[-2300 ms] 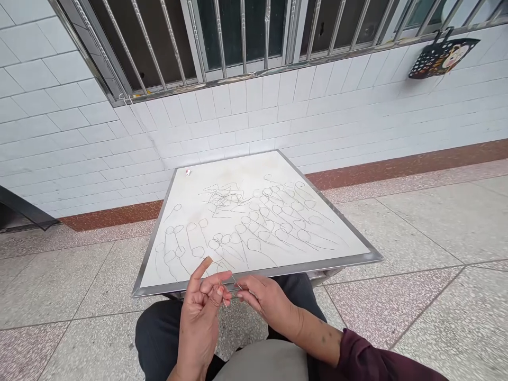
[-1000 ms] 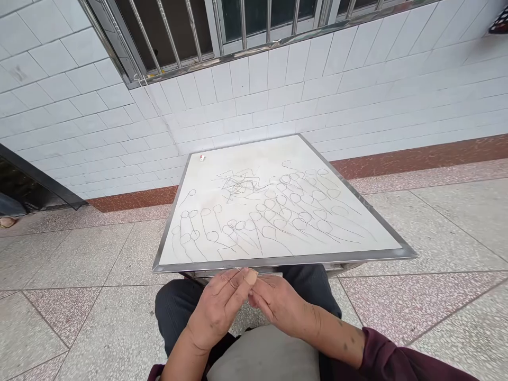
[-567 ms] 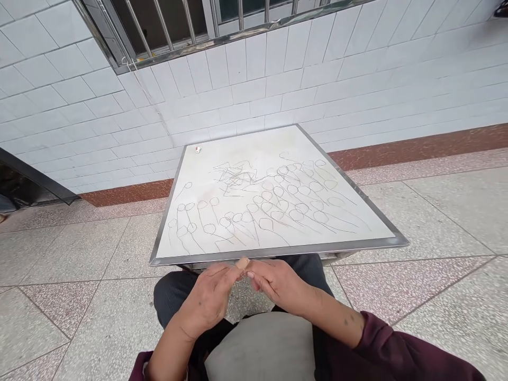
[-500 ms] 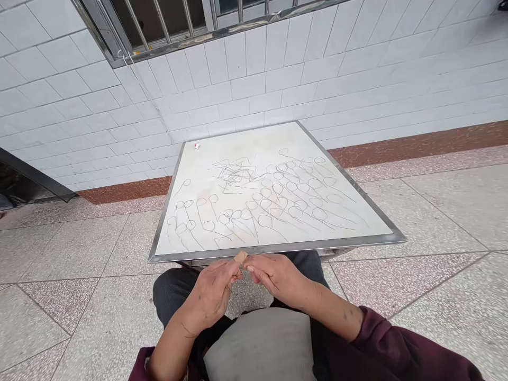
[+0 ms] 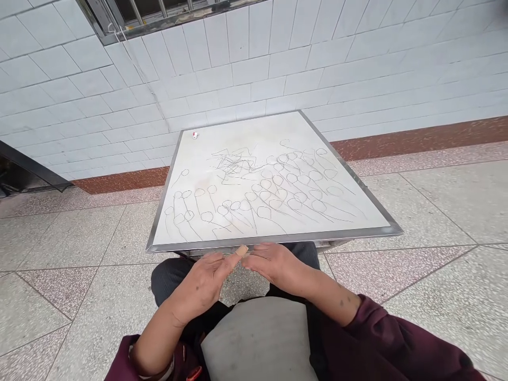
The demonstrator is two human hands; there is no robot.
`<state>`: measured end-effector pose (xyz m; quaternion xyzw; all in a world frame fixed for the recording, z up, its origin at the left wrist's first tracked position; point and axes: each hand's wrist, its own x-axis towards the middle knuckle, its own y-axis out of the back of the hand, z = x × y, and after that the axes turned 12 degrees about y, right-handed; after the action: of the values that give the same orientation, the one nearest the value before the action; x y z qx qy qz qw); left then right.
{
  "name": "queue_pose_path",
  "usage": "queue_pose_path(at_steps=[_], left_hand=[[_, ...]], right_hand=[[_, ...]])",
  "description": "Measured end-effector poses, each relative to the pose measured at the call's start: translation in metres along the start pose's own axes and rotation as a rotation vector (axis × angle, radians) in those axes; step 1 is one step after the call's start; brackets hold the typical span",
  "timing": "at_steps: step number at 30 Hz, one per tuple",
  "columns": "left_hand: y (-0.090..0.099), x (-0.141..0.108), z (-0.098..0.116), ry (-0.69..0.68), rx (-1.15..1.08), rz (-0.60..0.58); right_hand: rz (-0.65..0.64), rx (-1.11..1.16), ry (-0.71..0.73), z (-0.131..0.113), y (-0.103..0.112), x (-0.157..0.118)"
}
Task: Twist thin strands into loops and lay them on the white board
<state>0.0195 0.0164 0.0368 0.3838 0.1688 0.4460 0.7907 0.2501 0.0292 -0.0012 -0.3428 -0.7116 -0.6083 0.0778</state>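
My left hand (image 5: 204,280) is held over my lap, just off the front edge of the white table (image 5: 234,129). A tan wrap (image 5: 242,250) covers the tip of its thumb or a finger. Close beside it, nearly touching, is my right hand (image 5: 278,267), with its fingers bent and pressed together towards the left. Both hands look closed, and whatever may be between the fingertips is too thin or hidden to make out. On the tabletop lie several thin dark strands (image 5: 265,213), each with a round loop and a long tail.
Farther back on the table lies a tangled heap of straight and bent thin strands (image 5: 236,163). A small white and red object (image 5: 195,135) sits at the back left corner. Grey metal trim (image 5: 278,238) edges the table. Behind it stands a white tiled wall (image 5: 222,84) with a barred window.
The view has tilted down a little. My left hand has turned slightly, showing more of its back, with the wrapped digit straighter. My right hand stays close beside it.
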Motion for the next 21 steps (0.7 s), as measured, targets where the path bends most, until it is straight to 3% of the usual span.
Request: queue_pose_path(at_steps=[7, 11, 21], left_hand=[[0.009, 0.006, -0.004, -0.157, 0.273, -0.083], [0.015, 0.007, -0.013, -0.173, 0.407, -0.117], [0.026, 0.015, -0.007, -0.178, 0.574, -0.147]], right_hand=[[-0.109, -0.024, 0.084, -0.002, 0.012, 0.005], [-0.126, -0.071, 0.08, 0.0, 0.012, 0.003], [-0.123, -0.048, -0.068, 0.004, 0.011, 0.0]])
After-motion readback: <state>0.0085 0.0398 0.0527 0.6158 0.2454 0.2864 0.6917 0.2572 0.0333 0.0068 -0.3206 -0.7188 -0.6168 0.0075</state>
